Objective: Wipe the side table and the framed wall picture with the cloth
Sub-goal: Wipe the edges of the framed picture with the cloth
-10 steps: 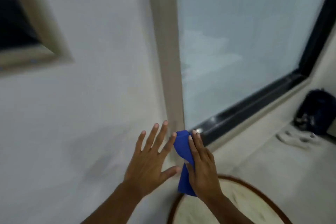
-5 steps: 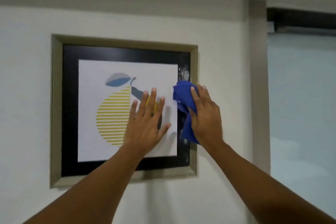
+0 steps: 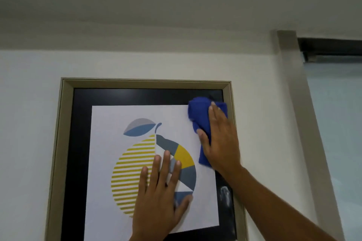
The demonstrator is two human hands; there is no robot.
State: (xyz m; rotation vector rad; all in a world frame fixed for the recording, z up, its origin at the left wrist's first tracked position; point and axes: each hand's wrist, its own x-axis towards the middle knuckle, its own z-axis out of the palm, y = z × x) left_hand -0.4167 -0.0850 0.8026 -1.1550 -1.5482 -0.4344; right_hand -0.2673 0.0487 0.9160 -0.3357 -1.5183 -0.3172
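Right hand [image 3: 219,139], cloth [image 3: 197,111] on picture [image 3: 64,143]; left hand [image 3: 158,197] flat beside.

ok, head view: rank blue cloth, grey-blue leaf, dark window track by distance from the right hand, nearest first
1. blue cloth: under the right hand, at the picture's top right corner.
2. grey-blue leaf: to its left, on the print.
3. dark window track: upper right, off the frame.

The framed picture [image 3: 66,143] runs off the bottom edge.
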